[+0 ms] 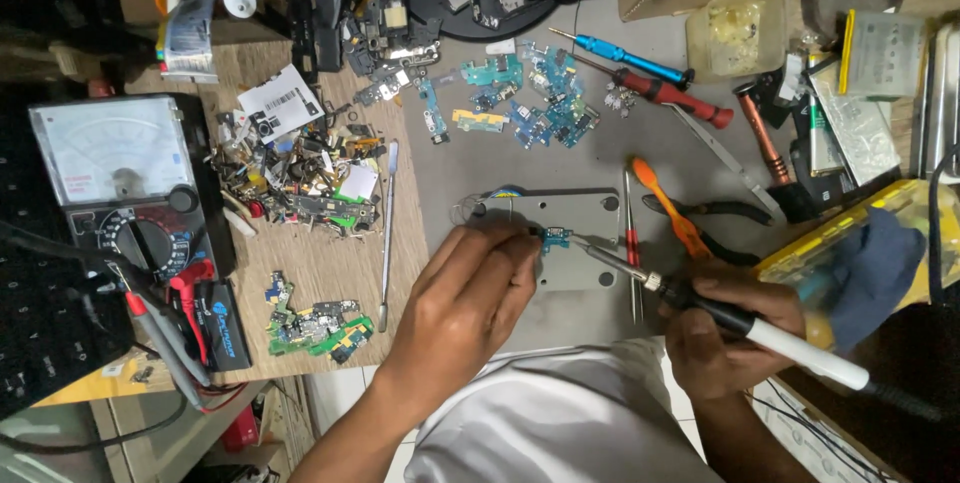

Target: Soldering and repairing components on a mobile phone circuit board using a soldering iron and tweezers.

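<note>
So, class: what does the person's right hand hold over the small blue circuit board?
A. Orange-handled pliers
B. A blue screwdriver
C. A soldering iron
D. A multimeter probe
C: the right hand grips a black-and-white soldering iron whose tip meets the small blue circuit board, which the left hand steadies.

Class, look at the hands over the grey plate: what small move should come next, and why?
Probably touch the iron's tip down onto the small blue board's edge. The left hand pins that board on the grey plate, and the right hand holds the soldering iron angled so its tip sits right beside the board; whether it already touches is unclear.
</note>
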